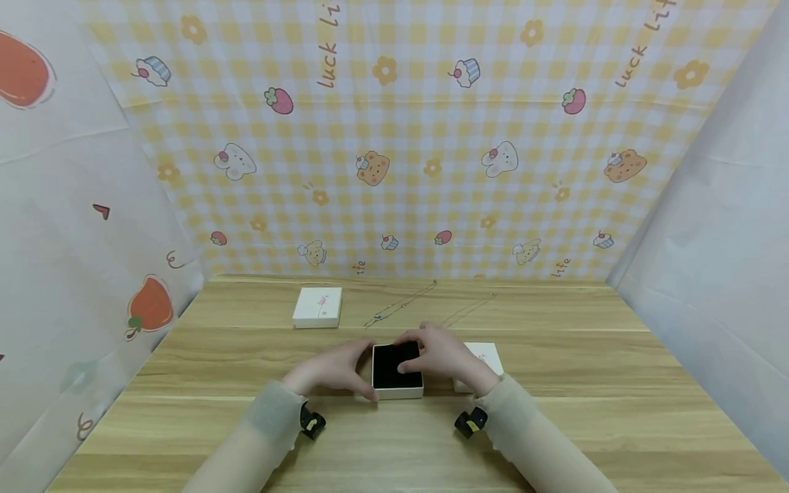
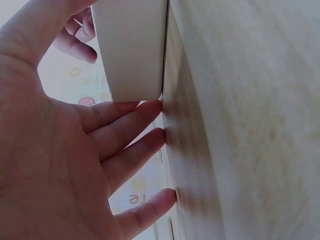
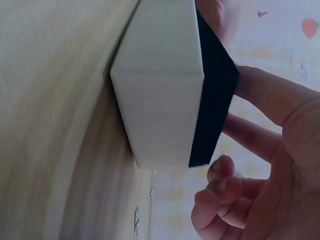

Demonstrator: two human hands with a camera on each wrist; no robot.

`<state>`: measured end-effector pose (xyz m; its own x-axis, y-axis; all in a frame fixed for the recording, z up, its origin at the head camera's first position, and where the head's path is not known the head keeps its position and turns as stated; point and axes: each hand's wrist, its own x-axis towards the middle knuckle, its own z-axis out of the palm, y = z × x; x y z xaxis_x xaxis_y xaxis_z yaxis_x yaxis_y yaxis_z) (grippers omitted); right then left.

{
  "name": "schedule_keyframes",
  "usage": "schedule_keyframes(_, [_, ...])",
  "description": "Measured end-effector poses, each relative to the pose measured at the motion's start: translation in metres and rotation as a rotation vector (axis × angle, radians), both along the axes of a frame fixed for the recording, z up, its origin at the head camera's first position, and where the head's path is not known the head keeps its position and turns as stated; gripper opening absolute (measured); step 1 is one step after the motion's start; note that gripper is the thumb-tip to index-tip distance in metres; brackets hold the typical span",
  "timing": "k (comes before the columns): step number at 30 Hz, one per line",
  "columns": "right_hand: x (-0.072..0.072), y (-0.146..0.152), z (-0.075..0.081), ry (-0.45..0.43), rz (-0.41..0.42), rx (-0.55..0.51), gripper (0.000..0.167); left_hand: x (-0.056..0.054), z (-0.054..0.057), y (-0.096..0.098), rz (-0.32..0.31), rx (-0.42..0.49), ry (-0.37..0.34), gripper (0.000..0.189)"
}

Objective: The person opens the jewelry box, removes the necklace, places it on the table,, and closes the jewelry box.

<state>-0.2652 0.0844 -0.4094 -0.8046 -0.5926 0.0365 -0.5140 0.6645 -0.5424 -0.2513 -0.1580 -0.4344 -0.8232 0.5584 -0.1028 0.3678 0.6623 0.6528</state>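
Observation:
A small square white box with a black insert in it sits on the table between my hands. My left hand holds the box's left side, thumb at the near corner and fingers at the far corner. In the left wrist view, fingertips meet the white wall low by the tabletop. My right hand pinches the black insert, thumb on its top. The right wrist view shows the insert standing above the box's rim, with the other fingers curled beside it.
A white box with a pink print stands at the back left. Another white printed piece lies right of my hands, partly behind the right wrist. Two thin necklaces lie stretched out at the back. Patterned cloth hangs behind the table.

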Motion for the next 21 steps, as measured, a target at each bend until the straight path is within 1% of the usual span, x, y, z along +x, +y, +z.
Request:
schedule_keyframes(3, [0.0032, -0.0028, -0.0015, 0.024, 0.001, 0.040, 0.043, 0.0001, 0.0001, 0.0005, 0.011, -0.012, -0.008, 0.092])
schedule_keyframes(11, [0.0039, -0.0046, -0.0054, 0.057, 0.004, 0.074, 0.043, 0.0015, 0.0014, 0.0011, 0.021, -0.018, -0.012, 0.094])
schedule_keyframes(16, [0.0038, -0.0052, -0.0067, 0.065, 0.004, 0.089, 0.043, 0.0020, 0.0030, 0.0015, 0.016, -0.022, 0.005, 0.089])
schedule_keyframes(21, [0.0030, -0.0051, -0.0093, 0.052, 0.006, 0.091, 0.043, 0.0028, 0.0040, 0.0014, 0.008, -0.006, 0.003, 0.084])
